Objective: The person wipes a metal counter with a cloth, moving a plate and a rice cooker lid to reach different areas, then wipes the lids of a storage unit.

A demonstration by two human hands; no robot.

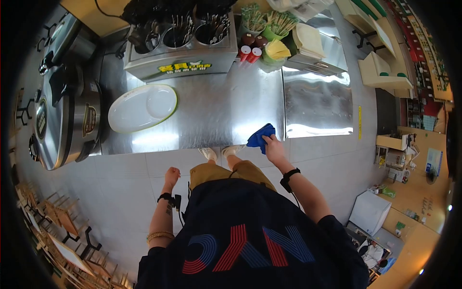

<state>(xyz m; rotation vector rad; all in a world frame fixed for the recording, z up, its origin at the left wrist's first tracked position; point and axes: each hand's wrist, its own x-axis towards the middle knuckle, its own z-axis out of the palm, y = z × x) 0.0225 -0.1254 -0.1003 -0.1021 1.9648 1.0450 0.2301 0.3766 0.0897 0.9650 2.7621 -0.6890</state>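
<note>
A folded blue cloth (260,137) is pinched in my right hand (273,147), at the front edge of the steel counter (216,111). My left hand (172,177) hangs in front of the counter with its fingers curled in and nothing showing in them. On the counter to the left lies a white oval plate (130,115) with a green rim and a round compartment at one end. Behind it stands a steel cutlery holder (144,71) with several round wells full of utensils.
A large steel cooker (72,111) stands at the left end. At the back right are red-lidded containers (249,54), green cups of wrapped sticks (276,24), yellow napkins (277,49) and a stack of cream napkins (308,39). Wooden chairs (62,212) fill the lower left.
</note>
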